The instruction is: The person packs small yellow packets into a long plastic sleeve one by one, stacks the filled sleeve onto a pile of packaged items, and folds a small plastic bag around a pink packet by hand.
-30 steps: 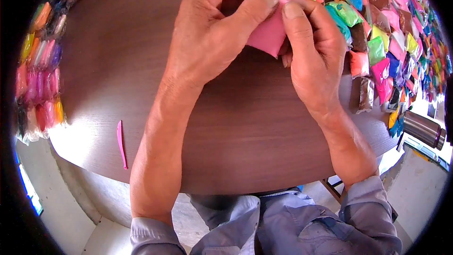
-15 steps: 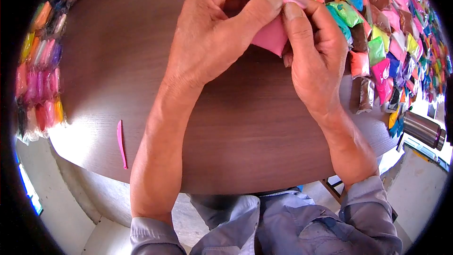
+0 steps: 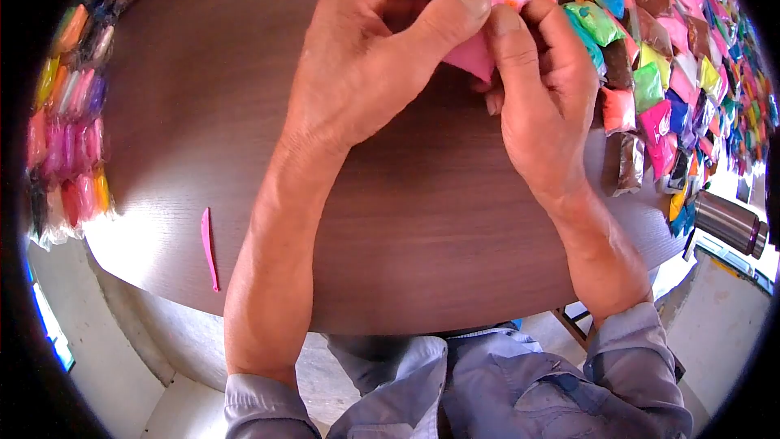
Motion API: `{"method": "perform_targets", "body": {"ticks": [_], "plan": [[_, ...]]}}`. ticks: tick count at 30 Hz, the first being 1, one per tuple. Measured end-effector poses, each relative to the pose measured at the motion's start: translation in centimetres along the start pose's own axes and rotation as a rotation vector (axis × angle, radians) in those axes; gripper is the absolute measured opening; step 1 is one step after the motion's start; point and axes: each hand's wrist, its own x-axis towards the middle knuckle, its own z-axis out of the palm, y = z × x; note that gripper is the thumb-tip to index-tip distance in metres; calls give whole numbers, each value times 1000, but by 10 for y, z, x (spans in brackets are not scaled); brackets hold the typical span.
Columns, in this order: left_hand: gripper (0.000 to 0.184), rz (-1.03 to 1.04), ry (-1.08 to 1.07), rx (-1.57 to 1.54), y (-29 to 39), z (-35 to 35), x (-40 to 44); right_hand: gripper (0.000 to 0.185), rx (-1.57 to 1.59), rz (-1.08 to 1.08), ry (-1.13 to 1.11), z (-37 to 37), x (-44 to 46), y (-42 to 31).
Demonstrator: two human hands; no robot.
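Note:
A small pink clay-like packet (image 3: 470, 55) in clear plastic is held up over the far part of the table. My left hand (image 3: 370, 53) is closed on its left side, thumb on the near face and fingers partly hidden behind. From the right, my right hand (image 3: 544, 89) pinches the same packet with thumb and index finger. Both thumb tips sit close together near its upper middle. Whether the plastic is torn there I cannot tell.
Many colourful packets (image 3: 650, 85) are piled at the right and far right. More wrapped packets (image 3: 69, 142) line the left edge. A pink plastic knife (image 3: 209, 248) lies near the front left of the brown table (image 3: 439, 236). A metal cylinder (image 3: 730, 223) stands out at the right edge.
The pink packet has tilted a little, and its lower part shows less below my thumbs. Both hands keep their hold and have barely shifted.

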Motion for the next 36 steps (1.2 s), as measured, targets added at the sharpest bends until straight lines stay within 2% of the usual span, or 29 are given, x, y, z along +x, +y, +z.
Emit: {"method": "perform_targets", "body": {"ticks": [4, 6, 9, 13, 18, 22, 25, 36], "plan": [[26, -25, -42, 44, 1, -3, 0, 14, 10, 34, 19, 0, -1, -3], [23, 90, -6, 14, -2, -4, 2, 12, 4, 95, -21, 0, 1, -7], [20, 116, 20, 27, -1, -4, 2, 9, -29, 62, -43, -1, -1, -3], [20, 1, -33, -40, 7, -4, 0, 13, 2, 105, -38, -1, -4, -7], [29, -113, -102, -140, 15, -1, -4, 12, 20, 119, 24, -5, -2, -4], [26, -102, -57, -28, 12, -3, -3, 18, 145, 166, -79, -6, -3, -10], [21, -83, -23, -42, 12, -2, -3, 23, 132, 70, -123, -5, -2, -4], [26, -89, -47, 9, 8, -2, -3, 25, 118, 105, -84, -6, -5, -5]]}}
